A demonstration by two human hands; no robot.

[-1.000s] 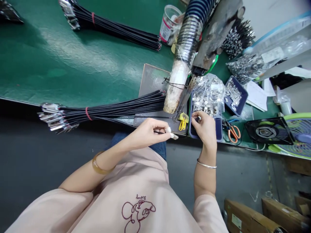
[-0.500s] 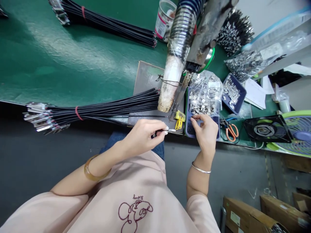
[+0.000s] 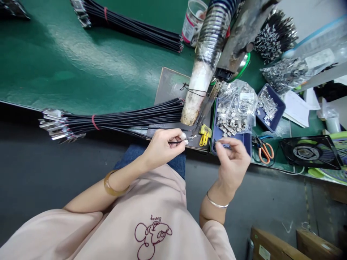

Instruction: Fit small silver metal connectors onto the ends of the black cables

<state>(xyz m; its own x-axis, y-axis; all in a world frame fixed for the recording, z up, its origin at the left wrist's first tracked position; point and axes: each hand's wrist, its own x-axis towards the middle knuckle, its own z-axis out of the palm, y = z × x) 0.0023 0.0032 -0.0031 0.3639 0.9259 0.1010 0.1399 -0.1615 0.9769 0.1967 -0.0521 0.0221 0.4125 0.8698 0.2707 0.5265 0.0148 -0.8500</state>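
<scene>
My left hand is closed in a pinch on a thin black wire, whose tip points toward the small yellow tool at the bench edge. My right hand hovers just below the blue tray of small metal clips, fingertips pinched together on something tiny that I cannot make out. A bundle of black wires tied with a red band lies left of my left hand, metal terminals at its far left end.
A foil-wrapped hose and metal arm hang over a grey plate. A second wire bundle, a plastic cup, another blue clip tray, orange scissors and a black fan lie around. Cardboard boxes sit on the floor.
My right hand has drawn back from the clip tray toward me, fingers pinched. My left hand has shifted slightly up toward the yellow tool with the wire.
</scene>
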